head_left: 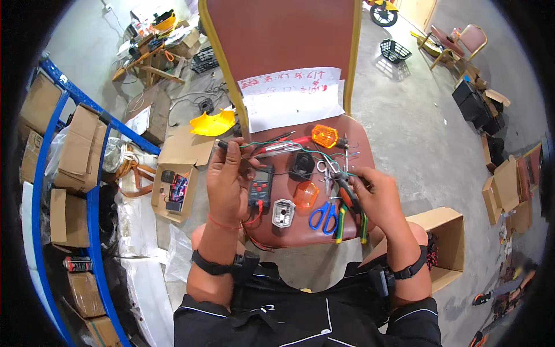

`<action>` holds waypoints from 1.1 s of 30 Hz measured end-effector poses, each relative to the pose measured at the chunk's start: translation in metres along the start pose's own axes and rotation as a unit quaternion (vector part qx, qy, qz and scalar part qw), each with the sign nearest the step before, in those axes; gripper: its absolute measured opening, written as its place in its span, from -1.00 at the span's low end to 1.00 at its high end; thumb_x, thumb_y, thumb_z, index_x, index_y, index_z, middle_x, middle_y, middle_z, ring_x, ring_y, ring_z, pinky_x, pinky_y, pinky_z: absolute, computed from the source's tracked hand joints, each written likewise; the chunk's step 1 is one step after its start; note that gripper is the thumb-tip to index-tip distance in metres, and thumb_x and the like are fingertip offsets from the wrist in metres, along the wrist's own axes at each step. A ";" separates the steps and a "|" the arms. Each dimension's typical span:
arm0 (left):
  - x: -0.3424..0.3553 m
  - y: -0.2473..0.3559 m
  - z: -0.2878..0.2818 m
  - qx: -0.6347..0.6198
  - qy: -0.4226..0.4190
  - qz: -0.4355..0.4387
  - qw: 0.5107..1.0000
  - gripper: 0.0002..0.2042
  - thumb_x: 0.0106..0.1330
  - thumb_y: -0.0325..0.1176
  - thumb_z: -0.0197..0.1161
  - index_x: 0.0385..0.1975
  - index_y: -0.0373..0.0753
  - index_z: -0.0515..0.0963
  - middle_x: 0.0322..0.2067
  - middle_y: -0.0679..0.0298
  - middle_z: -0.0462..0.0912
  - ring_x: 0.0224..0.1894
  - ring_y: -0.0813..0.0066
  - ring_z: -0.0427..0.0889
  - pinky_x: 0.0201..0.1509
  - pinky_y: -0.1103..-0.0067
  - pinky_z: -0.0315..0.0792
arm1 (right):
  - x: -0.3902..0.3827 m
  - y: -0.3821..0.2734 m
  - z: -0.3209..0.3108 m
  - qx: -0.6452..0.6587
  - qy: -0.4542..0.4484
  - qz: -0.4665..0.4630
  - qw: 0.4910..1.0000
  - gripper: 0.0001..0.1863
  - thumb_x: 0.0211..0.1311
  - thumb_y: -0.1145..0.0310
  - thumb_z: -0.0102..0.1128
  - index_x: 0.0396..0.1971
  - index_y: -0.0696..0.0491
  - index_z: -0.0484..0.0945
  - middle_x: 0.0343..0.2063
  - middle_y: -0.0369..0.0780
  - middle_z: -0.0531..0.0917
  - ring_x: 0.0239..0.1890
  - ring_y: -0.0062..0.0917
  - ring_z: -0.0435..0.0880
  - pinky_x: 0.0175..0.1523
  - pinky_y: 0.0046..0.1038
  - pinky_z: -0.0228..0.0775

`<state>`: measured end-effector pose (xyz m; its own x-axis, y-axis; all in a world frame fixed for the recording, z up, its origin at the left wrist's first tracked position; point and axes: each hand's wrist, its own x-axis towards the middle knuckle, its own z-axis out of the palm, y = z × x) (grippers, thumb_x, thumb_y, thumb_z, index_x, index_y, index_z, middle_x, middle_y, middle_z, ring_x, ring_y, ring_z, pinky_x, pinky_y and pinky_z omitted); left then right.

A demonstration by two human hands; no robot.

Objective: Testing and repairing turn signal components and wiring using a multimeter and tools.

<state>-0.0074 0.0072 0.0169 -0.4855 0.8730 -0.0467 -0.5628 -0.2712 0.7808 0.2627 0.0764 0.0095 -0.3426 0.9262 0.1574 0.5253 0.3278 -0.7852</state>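
Note:
Over the seat of a red-brown chair (263, 234), my left hand (224, 182) pinches a small black cylindrical piece (222, 144) with wires on it. Thin green and black wires (289, 143) run across to my right hand (373, 194), whose fingers are closed on their other end. Below the wires lie a dark multimeter (261, 186) with a red lead, a black housing (302, 165), an orange lens (306, 195) and a silver reflector housing (283, 213). Blue-handled scissors (322, 218) and green-and-yellow-handled pliers (340, 224) lie nearest me. An orange lamp (325, 136) lies farther back.
Handwritten paper (292, 101) leans on the chair's backrest. On the left stand a blue shelf rack (95, 220) with cartons and an open box (174, 194) of small parts; a yellow shell (213, 122) lies near it. Another carton (448, 248) stands by my right knee.

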 end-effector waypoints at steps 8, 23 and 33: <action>-0.008 0.010 -0.017 0.044 0.019 0.023 0.999 -0.74 0.38 -0.13 0.15 -0.09 -0.15 0.49 -0.28 0.36 0.60 -0.34 0.60 0.58 -0.37 0.69 0.39 | 0.005 -0.009 0.008 0.184 0.005 0.049 0.982 -0.84 0.26 0.47 0.15 -0.21 0.19 0.60 -0.45 -0.16 0.69 -0.48 -0.53 0.66 -0.37 -0.52 0.46; -0.012 0.018 -0.038 0.070 0.035 0.059 0.995 -0.72 0.40 -0.16 0.14 -0.08 -0.22 0.47 -0.28 0.29 0.61 -0.31 0.51 0.61 -0.40 0.66 0.40 | 0.004 -0.006 0.006 0.381 -0.045 0.073 0.921 -0.81 0.40 0.46 -0.02 -0.09 0.20 0.48 -0.31 -0.22 0.63 -0.35 -0.64 0.60 -0.29 -0.61 0.46; -0.006 0.010 -0.040 0.148 0.041 -0.021 0.988 -0.82 0.36 -0.33 0.20 -0.10 -0.18 0.48 -0.29 0.35 0.63 -0.25 0.56 0.64 -0.26 0.69 0.46 | 0.010 -0.003 -0.003 0.275 0.118 0.006 0.954 -0.83 0.33 0.47 0.10 -0.20 0.22 0.59 -0.47 -0.25 0.64 -0.41 -0.67 0.59 -0.28 -0.59 0.46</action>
<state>-0.0368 -0.0168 -0.0001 -0.5257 0.8418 -0.1230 -0.3683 -0.0949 0.9248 0.2598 0.0852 0.0151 -0.1208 0.9665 0.2263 0.0181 0.2301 -0.9730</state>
